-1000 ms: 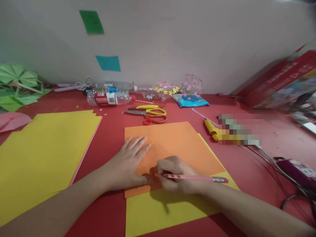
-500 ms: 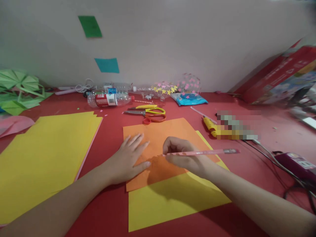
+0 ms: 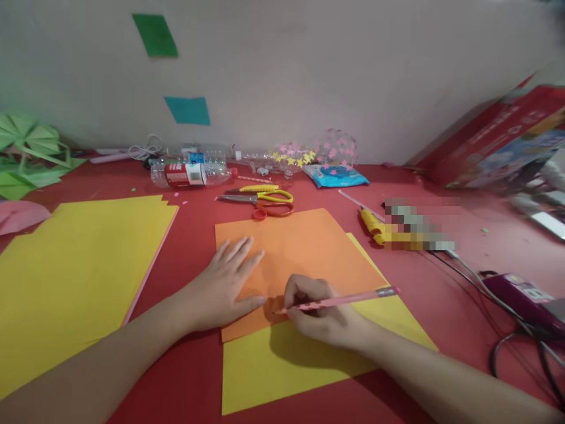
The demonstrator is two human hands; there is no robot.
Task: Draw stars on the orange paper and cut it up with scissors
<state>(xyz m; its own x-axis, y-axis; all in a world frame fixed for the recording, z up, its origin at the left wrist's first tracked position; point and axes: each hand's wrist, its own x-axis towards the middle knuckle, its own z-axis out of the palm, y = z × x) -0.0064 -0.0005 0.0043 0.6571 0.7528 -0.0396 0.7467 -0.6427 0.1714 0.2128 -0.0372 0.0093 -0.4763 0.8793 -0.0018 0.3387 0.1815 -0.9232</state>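
My left hand (image 3: 229,285) lies flat with fingers spread on the left part of an orange paper sheet (image 3: 304,241). Under that sheet is a yellow sheet (image 3: 265,371), showing along the bottom and right. In my right hand (image 3: 324,312) is a pink pencil (image 3: 335,300), pinched between thumb and fingers. Its tip points left, at the lower part of the orange sheet near my left thumb; whether it touches the paper I cannot tell. The eraser end sticks out to the right.
Yellow sheets (image 3: 88,265) are stacked at left. Beyond the orange sheet lie scissors (image 3: 260,199), a labelled plastic bottle (image 3: 185,174) and a blue packet (image 3: 338,176). At right are a yellow glue gun (image 3: 373,224), cables and a purple object (image 3: 521,300). A red box (image 3: 498,141) leans near the wall.
My right hand has moved down and slightly left with the pencil, which now tilts more. My left hand stays flat on the orange sheet. The view has shifted slightly.
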